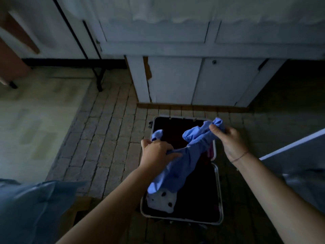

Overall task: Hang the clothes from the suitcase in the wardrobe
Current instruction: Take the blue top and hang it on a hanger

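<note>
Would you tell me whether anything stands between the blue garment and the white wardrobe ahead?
Both the left hand and right hand grip the blue garment above the open suitcase. The tiled floor up to the wardrobe looks bare, but its facing doors appear shut.

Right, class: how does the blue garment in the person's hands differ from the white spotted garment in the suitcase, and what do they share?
The blue garment is plain; the white spotted garment carries dark spots. The blue garment is held up, bunched between the left hand and right hand; the white spotted garment lies in the open suitcase. The blue garment's hanging end overlaps the white spotted garment. Both are crumpled, unhung cloth.
</note>
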{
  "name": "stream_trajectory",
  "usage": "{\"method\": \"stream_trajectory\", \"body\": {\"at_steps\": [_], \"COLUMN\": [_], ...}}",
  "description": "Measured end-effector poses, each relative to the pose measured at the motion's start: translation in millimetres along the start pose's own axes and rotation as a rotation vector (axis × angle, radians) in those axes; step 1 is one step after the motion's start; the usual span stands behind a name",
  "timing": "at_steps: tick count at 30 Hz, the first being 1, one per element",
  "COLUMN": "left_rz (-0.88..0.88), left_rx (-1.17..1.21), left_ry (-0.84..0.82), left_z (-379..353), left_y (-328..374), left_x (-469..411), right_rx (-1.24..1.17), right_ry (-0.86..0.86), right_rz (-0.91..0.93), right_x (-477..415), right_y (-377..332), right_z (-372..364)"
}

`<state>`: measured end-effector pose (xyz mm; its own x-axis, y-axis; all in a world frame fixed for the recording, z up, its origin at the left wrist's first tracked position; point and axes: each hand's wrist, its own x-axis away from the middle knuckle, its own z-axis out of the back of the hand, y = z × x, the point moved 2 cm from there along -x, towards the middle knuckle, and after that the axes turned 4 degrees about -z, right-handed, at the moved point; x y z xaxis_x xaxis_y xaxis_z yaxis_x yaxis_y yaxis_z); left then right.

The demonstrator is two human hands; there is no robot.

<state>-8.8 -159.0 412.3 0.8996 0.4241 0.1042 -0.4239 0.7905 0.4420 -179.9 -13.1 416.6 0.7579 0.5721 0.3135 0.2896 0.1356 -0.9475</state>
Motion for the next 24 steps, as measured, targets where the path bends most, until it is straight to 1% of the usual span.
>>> {"method": "stream_trajectory", "body": {"at_steps": [2, 5, 7, 8, 10, 12, 13, 16, 17, 20, 22, 24], "left_rz": [-0.009, -0.074, -0.065, -0.047, 0.021, 0.092, 0.126, 0.141, 0.128, 0.097, 0.066, -0.027], "left_rx": [0.138, 0.487, 0.673, 0.75, 0.884, 1.032, 1.095, 1.192, 1.233, 1.406, 1.426, 1.397], "left_ry": [-0.014, 0.041, 0.097, 0.135, 0.205, 0.215, 0.19, 0.096, 0.052, -0.108, -0.176, -0.284], "left_z": [52.3, 123.4, 164.9, 183.7, 213.0, 231.0, 236.2, 244.4, 245.7, 247.9, 249.1, 257.9], "left_y": [41.6, 106.1, 148.4, 169.2, 206.0, 238.2, 253.4, 297.6, 312.0, 351.0, 366.7, 379.2], "left_x": [-0.9, -2.9, -3.9, -4.7, -6.9, -9.8, -12.6, -19.4, -20.1, -18.7, -18.6, -15.0], "right_rx": [-0.024, 0.052, 0.096, 0.098, 0.104, 0.152, 0.152, 0.135, 0.12, 0.088, 0.072, 0.085], "right_ry": [-0.039, -0.122, -0.063, -0.002, 0.063, 0.227, 0.25, 0.096, 0.077, 0.163, 0.228, 0.302], "right_rz": [0.059, 0.156, 0.207, 0.231, 0.302, 0.383, 0.412, 0.454, 0.445, 0.441, 0.439, 0.425], "right_x": [28.8, 62.0, 78.5, 87.8, 112.8, 140.8, 153.2, 183.6, 186.4, 192.4, 194.9, 198.0], "right_y": [-66.8, -159.4, -201.4, -220.3, -252.6, -275.3, -281.5, -296.1, -297.4, -308.7, -316.7, -325.7], "right_z": [1.3, 8.8, 25.3, 36.2, 52.6, 63.8, 67.1, 62.4, 62.2, 73.5, 88.7, 105.7]}}
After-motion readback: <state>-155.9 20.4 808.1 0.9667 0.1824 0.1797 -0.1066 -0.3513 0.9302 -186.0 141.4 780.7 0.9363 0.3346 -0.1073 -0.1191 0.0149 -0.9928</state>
